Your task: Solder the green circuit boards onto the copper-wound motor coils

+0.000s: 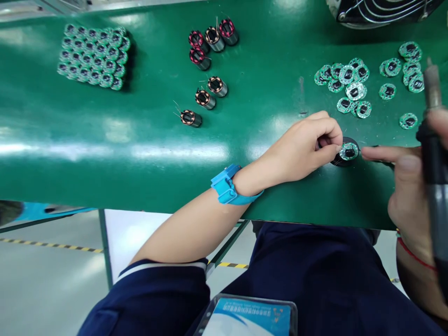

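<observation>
We record the principal risk at the bench as the dark pen-shaped soldering iron (436, 158), which we judge to be that tool from its shape. It stands tip-up in the right hand (408, 196), close to the left hand's fingers. Careless swinging of the hot end could cause a burn or damage nearby parts. The round green circuit board (349, 151) is held only at its edge, so a loosened pinch could let it shift on the black cylindrical body (341, 161) beneath it. The blue wrist strap (226, 185) is worn on the left arm, but we cannot confirm any grounding lead.

The left hand (297, 147) has its fingers pressed together, pinching the assembly near the front of the green worktop (140, 182). The right hand's fingers are closed around the iron, with the extended forefinger (378, 151) just beside the board. The board lies flat on the body, with a dark central component. We cannot judge its solder joints at this resolution. Similar loose green boards (355, 91) lie just beyond it.
</observation>
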